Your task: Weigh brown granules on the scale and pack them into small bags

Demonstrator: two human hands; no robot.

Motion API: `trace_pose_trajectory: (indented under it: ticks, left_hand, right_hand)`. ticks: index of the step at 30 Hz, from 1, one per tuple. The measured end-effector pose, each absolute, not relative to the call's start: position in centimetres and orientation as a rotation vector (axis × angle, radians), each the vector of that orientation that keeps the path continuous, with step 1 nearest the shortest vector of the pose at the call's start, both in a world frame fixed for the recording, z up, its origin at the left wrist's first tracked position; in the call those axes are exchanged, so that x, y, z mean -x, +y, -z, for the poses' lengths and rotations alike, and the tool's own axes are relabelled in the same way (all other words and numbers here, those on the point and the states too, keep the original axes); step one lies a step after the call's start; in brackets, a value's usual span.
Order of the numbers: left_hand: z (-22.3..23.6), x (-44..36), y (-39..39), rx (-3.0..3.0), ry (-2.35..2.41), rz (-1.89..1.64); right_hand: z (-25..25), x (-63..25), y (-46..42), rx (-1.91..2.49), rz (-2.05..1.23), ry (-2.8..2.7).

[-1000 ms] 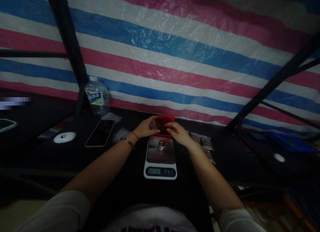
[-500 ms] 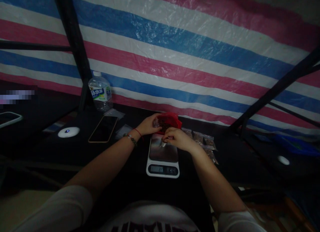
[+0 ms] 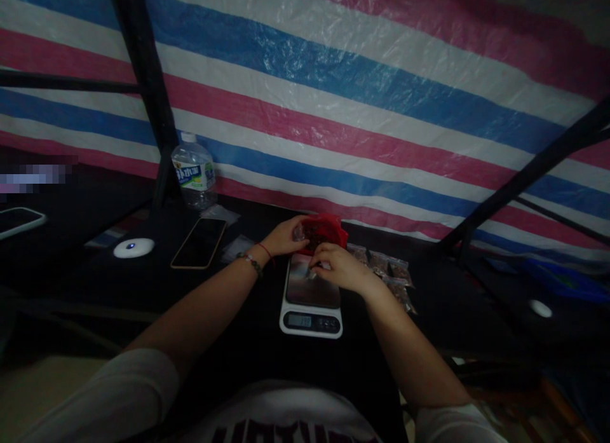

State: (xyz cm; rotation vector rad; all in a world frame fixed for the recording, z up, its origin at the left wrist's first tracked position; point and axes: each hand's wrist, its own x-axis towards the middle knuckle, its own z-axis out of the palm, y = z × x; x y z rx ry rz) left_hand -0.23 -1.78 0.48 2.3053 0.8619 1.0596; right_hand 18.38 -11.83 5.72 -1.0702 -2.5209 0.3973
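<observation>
A white digital kitchen scale (image 3: 311, 300) with a shiny plate and a lit display lies on the dark table in front of me. Behind it stands a red bag (image 3: 325, 230) holding dark brownish pieces. My left hand (image 3: 284, 238) grips the bag's left side, fingers curled around its edge. My right hand (image 3: 334, 266) hovers over the far end of the scale plate, fingers pinched on a small object that I cannot make out. A beaded bracelet and a red string circle my left wrist.
A phone (image 3: 199, 243) lies face up left of the scale, with a water bottle (image 3: 193, 173) behind it and a round white device (image 3: 133, 247) further left. Several small clear packets (image 3: 388, 272) lie right of the scale. Black poles and a striped tarp back the table.
My right hand came back from the red bag down onto the far end of the scale plate and now covers the small metal object that stood there. The left hand stayed on the bag.
</observation>
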Motion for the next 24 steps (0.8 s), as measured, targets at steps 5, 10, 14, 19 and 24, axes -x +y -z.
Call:
trace_pose_trajectory:
  ticks: [5, 10, 14, 19, 24]
  left_hand:
    - [-0.5, 0.3, -1.8, -2.304, 0.832, -1.072]
    - [-0.6, 0.4, -1.8, -2.333, 0.809, -1.085]
    - [-0.7, 0.4, -1.8, -2.347, 0.838, -1.071]
    - [-0.6, 0.4, -1.8, -2.345, 0.821, -1.087]
    - [-0.4, 0.3, -1.6, -2.348, 0.812, -1.113]
  right_hand:
    - [-5.2, -17.9, -11.7, 1.093, -0.343, -2.481]
    - [-4.5, -18.0, -11.4, 1.109, -0.377, -2.3]
    - [-3.7, -18.1, -11.4, 1.14, -0.44, -2.176]
    - [-2.9, -17.9, -11.9, 1.186, -0.496, -2.139]
    - [-2.4, -18.3, -12.0, 1.145, -0.47, -2.072]
